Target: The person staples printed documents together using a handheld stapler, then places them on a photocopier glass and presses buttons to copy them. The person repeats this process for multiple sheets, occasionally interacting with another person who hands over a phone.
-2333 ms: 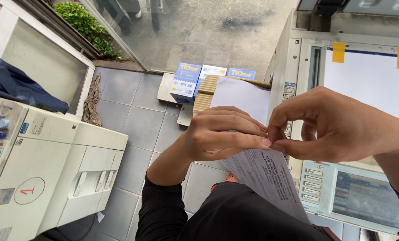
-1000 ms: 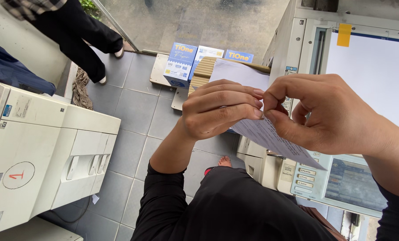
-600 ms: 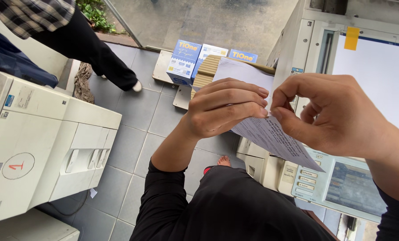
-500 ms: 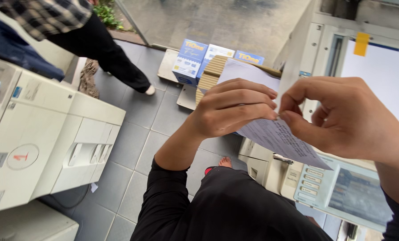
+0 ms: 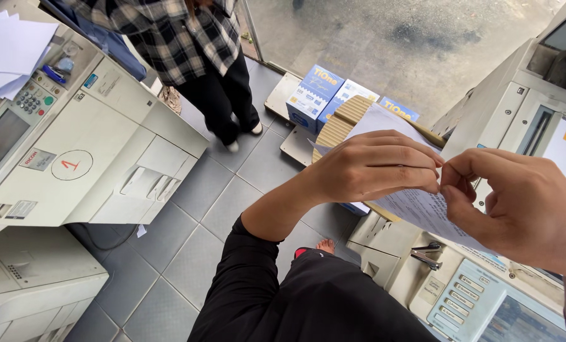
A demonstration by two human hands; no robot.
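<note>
Tiled floor [image 5: 232, 190], two copiers [image 5: 80, 158], three blue boxes [image 5: 314, 95], left hand [image 5: 371, 168], right hand [image 5: 523, 209] pinching one sheet [image 5: 422, 209]

I see a white printed sheet [image 5: 416, 209], blue and white paper boxes [image 5: 314, 95], grey floor tiles [image 5: 194, 221], an off-white photocopier [image 5: 87, 158] with a red circled mark, a black-and-white checked shirt [image 5: 169, 31], and my black sleeve [image 5: 245, 297].
</note>
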